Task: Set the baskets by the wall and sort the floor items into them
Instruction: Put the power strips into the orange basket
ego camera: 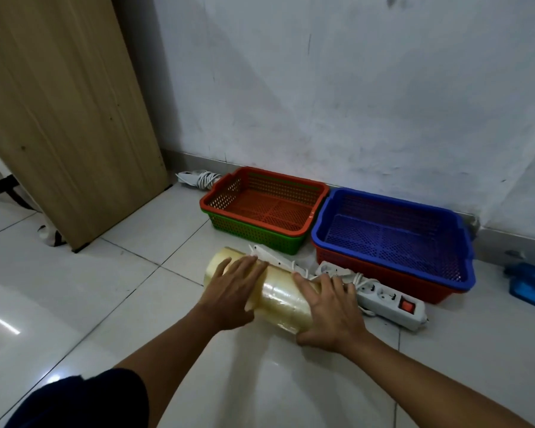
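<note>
Both hands, left (232,291) and right (331,313), grip the tape stack (275,291) lying between them.

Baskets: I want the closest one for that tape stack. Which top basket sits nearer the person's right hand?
The blue basket, nested in a red one, is nearer the right hand; the orange-red basket sits farther left.

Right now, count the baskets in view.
4, in two nested pairs by the wall: orange basket inside green basket; blue basket inside red basket. More could be nested unseen.
</note>
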`<state>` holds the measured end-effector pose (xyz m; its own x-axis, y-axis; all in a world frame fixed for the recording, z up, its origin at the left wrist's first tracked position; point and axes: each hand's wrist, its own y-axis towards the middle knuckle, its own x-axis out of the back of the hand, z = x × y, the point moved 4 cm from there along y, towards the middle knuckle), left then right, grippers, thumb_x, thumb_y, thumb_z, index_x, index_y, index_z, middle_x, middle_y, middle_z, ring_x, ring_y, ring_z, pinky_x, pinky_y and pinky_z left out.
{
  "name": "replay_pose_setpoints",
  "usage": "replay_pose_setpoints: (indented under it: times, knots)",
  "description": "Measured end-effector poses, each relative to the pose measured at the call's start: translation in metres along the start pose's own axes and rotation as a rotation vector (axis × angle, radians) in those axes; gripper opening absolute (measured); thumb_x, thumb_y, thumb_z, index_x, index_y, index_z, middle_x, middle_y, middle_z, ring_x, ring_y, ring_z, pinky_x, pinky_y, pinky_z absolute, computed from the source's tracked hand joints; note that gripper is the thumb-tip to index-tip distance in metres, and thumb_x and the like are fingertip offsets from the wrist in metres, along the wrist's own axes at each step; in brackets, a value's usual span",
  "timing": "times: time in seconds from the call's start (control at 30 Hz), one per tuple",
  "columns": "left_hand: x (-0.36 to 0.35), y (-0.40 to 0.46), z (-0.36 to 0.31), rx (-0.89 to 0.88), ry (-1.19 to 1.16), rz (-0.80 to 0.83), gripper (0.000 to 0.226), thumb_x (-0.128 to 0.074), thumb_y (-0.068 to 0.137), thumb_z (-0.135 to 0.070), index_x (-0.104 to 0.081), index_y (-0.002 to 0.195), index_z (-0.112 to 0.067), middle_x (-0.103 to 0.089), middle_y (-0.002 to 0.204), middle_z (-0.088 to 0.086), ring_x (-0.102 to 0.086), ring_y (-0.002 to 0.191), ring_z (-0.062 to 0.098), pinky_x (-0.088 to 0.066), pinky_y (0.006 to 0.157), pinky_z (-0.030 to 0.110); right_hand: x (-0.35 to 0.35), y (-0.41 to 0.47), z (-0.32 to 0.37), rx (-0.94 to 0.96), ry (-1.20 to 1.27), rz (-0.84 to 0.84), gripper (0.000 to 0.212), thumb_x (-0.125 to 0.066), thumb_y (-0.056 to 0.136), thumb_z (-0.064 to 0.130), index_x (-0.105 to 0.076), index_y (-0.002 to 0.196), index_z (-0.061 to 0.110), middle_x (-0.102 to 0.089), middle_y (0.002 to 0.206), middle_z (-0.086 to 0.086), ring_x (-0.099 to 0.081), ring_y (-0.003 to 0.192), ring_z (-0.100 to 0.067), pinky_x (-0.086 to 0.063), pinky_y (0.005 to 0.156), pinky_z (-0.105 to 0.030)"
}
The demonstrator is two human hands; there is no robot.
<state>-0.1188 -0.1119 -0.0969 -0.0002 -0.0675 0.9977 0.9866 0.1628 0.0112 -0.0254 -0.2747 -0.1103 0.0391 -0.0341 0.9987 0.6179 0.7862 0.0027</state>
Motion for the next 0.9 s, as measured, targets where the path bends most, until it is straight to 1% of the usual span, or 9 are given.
replay_pose_setpoints:
  times: [0.1,0.2,0.27,0.4,0.53,0.67,0.77,0.83,0.9]
  knots:
    - [-0.01,0.003,0.002,0.08,0.043,-0.007,0.09,-0.058,0.083,-0.038,-0.001,0.151,-0.018,-0.004,0.161,0.009,-0.004,0.148,0.024,-0.007,0.119,0.046,-0.003,0.009,0.003,-0.063,0.023,0.002,0.112,-0.066,0.054,0.064,-0.007,0.146,0.037,-0.04,0.132,-0.012,-0.037,0.119,-0.031,-0.029,0.096,-0.045]
    - [-0.023,0.0,0.01,0.168,0.074,0.033,0.089,-0.054,0.085,-0.039,0.004,0.15,-0.018,0.005,0.161,0.011,0.001,0.148,0.026,-0.01,0.117,0.049,-0.015,0.023,0.024,-0.066,0.054,0.033,0.11,-0.067,0.055,0.063,-0.009,0.145,0.036,-0.042,0.133,-0.014,-0.037,0.121,-0.033,-0.027,0.099,-0.048]
    - [-0.029,-0.004,0.02,0.25,0.051,0.044,0.09,-0.053,0.085,-0.041,0.005,0.15,-0.018,0.007,0.16,0.01,0.001,0.148,0.025,-0.013,0.115,0.048,-0.022,0.039,0.041,-0.075,0.073,0.042,0.108,-0.069,0.057,0.061,-0.011,0.144,0.035,-0.044,0.133,-0.015,-0.038,0.122,-0.034,-0.027,0.099,-0.049]
    - [-0.035,-0.007,0.043,0.347,-0.016,0.062,0.094,-0.056,0.083,-0.048,0.006,0.15,-0.021,0.007,0.16,0.007,-0.001,0.148,0.024,-0.016,0.114,0.048,-0.032,0.078,0.071,-0.122,0.114,0.008,0.107,-0.071,0.058,0.062,-0.015,0.144,0.032,-0.05,0.129,-0.018,-0.043,0.117,-0.037,-0.032,0.093,-0.048]
    - [-0.044,-0.006,0.063,0.432,-0.104,0.1,0.09,-0.053,0.085,-0.049,0.004,0.149,-0.022,0.0,0.16,0.005,-0.005,0.147,0.024,-0.017,0.114,0.051,-0.041,0.116,0.088,-0.171,0.136,-0.033,0.106,-0.073,0.058,0.061,-0.021,0.144,0.028,-0.053,0.126,-0.021,-0.047,0.113,-0.037,-0.034,0.09,-0.047]
    - [-0.056,-0.006,0.073,0.412,-0.134,0.154,0.088,-0.051,0.086,-0.047,0.007,0.149,-0.024,-0.005,0.16,0.001,-0.008,0.147,0.02,-0.015,0.113,0.052,-0.053,0.134,0.091,-0.174,0.146,-0.043,0.104,-0.071,0.058,0.059,-0.021,0.144,0.028,-0.053,0.126,-0.021,-0.047,0.114,-0.038,-0.034,0.093,-0.048]
    - [-0.059,0.0,0.073,0.386,-0.163,0.186,0.089,-0.053,0.086,-0.045,0.007,0.149,-0.025,-0.004,0.16,-0.002,-0.008,0.147,0.02,-0.015,0.113,0.053,-0.054,0.14,0.094,-0.154,0.127,-0.043,0.105,-0.071,0.06,0.059,-0.018,0.145,0.027,-0.052,0.129,-0.022,-0.046,0.116,-0.039,-0.034,0.095,-0.048]
    - [-0.061,0.005,0.068,0.379,-0.193,0.219,0.09,-0.055,0.086,-0.044,0.007,0.15,-0.025,-0.003,0.161,-0.002,-0.01,0.147,0.02,-0.015,0.113,0.053,-0.052,0.141,0.095,-0.135,0.093,-0.011,0.107,-0.07,0.062,0.062,-0.015,0.147,0.026,-0.048,0.134,-0.023,-0.044,0.119,-0.039,-0.033,0.096,-0.049]
    - [-0.06,0.008,0.065,0.393,-0.197,0.232,0.09,-0.055,0.086,-0.044,0.006,0.15,-0.023,-0.004,0.16,0.0,-0.013,0.146,0.021,-0.017,0.113,0.053,-0.047,0.139,0.09,-0.122,0.067,0.013,0.108,-0.066,0.062,0.068,-0.013,0.148,0.028,-0.041,0.139,-0.024,-0.039,0.123,-0.04,-0.031,0.097,-0.05]
